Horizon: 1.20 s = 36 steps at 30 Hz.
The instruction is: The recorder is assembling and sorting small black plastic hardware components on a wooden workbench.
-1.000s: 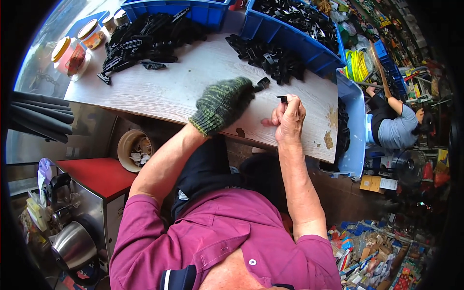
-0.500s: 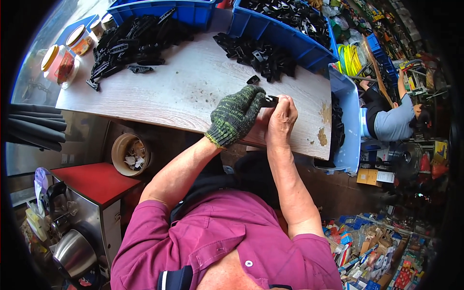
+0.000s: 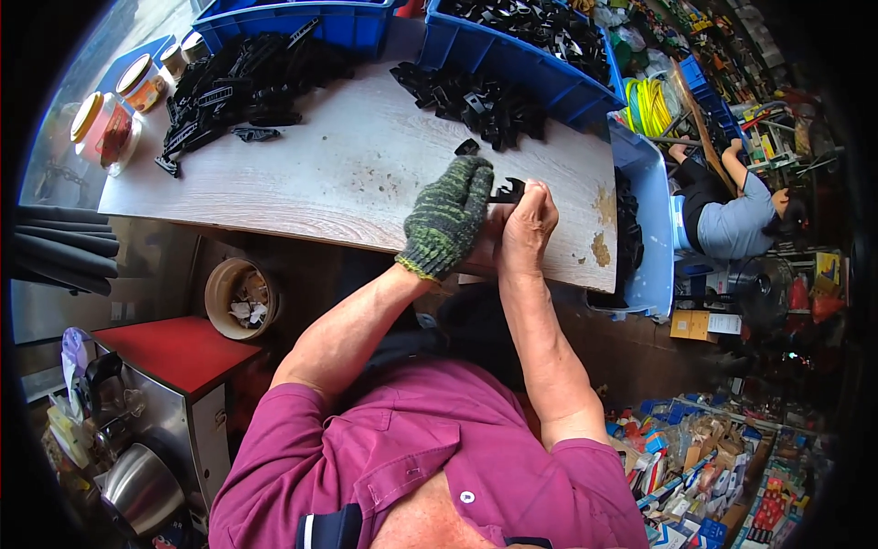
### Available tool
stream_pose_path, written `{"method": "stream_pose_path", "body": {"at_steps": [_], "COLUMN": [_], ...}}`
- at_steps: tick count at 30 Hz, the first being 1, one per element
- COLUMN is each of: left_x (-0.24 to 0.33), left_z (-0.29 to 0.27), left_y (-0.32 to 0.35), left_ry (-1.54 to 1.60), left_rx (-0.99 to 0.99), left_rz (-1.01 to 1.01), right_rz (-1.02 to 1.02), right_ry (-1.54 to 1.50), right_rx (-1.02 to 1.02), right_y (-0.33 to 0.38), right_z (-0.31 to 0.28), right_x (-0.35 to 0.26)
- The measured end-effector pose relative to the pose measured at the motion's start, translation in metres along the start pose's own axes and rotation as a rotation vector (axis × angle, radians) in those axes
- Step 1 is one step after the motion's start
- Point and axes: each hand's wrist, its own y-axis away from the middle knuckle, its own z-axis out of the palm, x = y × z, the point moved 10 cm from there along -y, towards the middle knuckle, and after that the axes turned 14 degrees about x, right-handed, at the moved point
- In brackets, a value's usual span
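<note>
Over the front of the table (image 3: pixel 302 183), my right hand (image 3: pixel 527 233) is bare and closed on a small black plastic part (image 3: pixel 508 191), pinched between thumb and fingers. My left hand (image 3: pixel 444 220) wears a green and black knitted glove. Its fingers are bent together right beside the part's left end; what they hold, if anything, is hidden. One loose black piece (image 3: pixel 467 147) lies just beyond the glove. Farther back are a heap of small black parts (image 3: pixel 480 105) on the right and a heap of long black strips (image 3: pixel 229 91) on the left.
Blue crates (image 3: pixel 521 59) line the table's back edge, and a light blue bin (image 3: pixel 651 229) stands at its right. Lidded jars (image 3: pixel 102 133) sit far left. A waste bucket (image 3: pixel 242 297) and red-topped cabinet (image 3: pixel 174 352) are below left. Another person (image 3: pixel 732 224) bends at far right.
My gloved left hand has drawn slightly back from the black part, and more of the part shows between my hands. My right hand keeps its hold. The whole view has shifted a little.
</note>
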Motion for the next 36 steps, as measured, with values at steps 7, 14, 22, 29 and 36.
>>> {"method": "stream_pose_path", "body": {"at_steps": [7, 14, 22, 29, 36], "left_x": [-0.017, 0.028, 0.015, -0.003, 0.026], "left_z": [-0.004, 0.013, 0.002, -0.013, 0.019], "left_y": [-0.004, 0.015, 0.012, 0.001, 0.017], "left_ry": [-0.040, -0.331, -0.181, -0.062, -0.415], "left_rx": [-0.136, 0.041, -0.004, -0.023, -0.001], "left_rz": [-0.183, 0.365, 0.258, 0.029, 0.416], "right_rz": [-0.047, -0.448, -0.074, 0.021, -0.287], "right_ry": [-0.020, 0.177, 0.044, -0.057, 0.066], "right_rx": [-0.092, -0.039, -0.043, -0.163, -0.094], "right_y": [0.010, 0.002, 0.009, 0.019, 0.003], "right_z": [0.013, 0.004, 0.006, 0.018, 0.004], "right_x": [-0.009, -0.035, -0.014, -0.015, -0.022]}}
